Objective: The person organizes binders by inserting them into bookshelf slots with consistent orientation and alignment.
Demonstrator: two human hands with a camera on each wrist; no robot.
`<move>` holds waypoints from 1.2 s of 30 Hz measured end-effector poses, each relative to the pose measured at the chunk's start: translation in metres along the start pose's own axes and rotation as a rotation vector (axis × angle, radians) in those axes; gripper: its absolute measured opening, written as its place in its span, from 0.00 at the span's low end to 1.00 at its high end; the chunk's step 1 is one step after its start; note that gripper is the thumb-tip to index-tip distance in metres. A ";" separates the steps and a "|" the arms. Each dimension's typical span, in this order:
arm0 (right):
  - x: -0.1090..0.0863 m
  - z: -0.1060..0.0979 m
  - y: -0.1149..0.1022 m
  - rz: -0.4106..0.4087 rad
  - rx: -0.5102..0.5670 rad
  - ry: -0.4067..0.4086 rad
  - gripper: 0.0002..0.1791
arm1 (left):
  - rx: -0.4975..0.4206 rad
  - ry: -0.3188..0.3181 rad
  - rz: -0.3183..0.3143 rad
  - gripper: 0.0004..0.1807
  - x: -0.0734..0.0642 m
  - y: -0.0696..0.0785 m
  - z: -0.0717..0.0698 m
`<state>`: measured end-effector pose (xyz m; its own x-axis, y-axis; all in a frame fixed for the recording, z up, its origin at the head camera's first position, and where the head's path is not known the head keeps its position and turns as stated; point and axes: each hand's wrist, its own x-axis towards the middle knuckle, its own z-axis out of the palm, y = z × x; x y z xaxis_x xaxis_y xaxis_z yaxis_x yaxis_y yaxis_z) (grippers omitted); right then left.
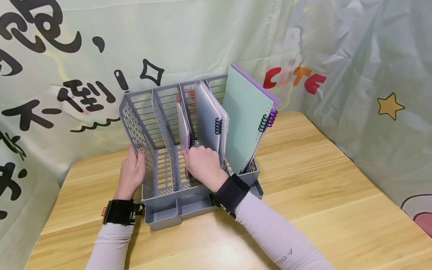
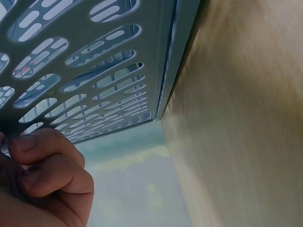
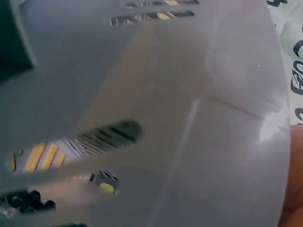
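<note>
A grey desktop file rack [image 1: 163, 150] with upright dividers stands on the table. My left hand [image 1: 131, 170] holds the slotted left side panel [image 2: 123, 61], its curled fingers [image 2: 57, 165] at the panel's edge. My right hand [image 1: 205, 163] reaches over the rack's front and grips the small spiral notebooks [image 1: 183, 125] near their coils. Its fingertips are mostly hidden. To its right stand a blue-grey spiral notebook [image 1: 207, 120] with a clear-covered one, then a mint-green notebook [image 1: 246, 116] before a purple one [image 1: 275, 99]. A grey panel [image 3: 227, 142] fills most of the right wrist view.
Shallow trays [image 1: 165, 215] run along the rack's front, below my right forearm. Wooden table [image 1: 337, 202] extends on both sides. A printed cloth [image 1: 209, 33] hangs close behind the rack and along the right.
</note>
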<state>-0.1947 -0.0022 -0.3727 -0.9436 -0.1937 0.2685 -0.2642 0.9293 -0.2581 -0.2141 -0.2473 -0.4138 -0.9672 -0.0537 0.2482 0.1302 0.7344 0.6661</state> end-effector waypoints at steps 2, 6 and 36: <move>0.002 -0.002 0.001 0.015 0.002 -0.004 0.33 | 0.001 -0.001 0.000 0.30 0.001 0.000 -0.001; 0.005 -0.004 0.004 0.040 0.002 -0.006 0.34 | 0.001 -0.007 0.001 0.30 0.003 0.000 -0.003; -0.074 -0.085 0.100 -0.300 0.362 0.008 0.28 | 0.038 -0.040 -0.031 0.35 -0.006 -0.005 -0.022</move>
<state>-0.1343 0.1313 -0.3399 -0.8136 -0.4332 0.3878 -0.5791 0.6631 -0.4743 -0.2043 -0.2658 -0.4035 -0.9787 -0.0500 0.1990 0.0925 0.7581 0.6456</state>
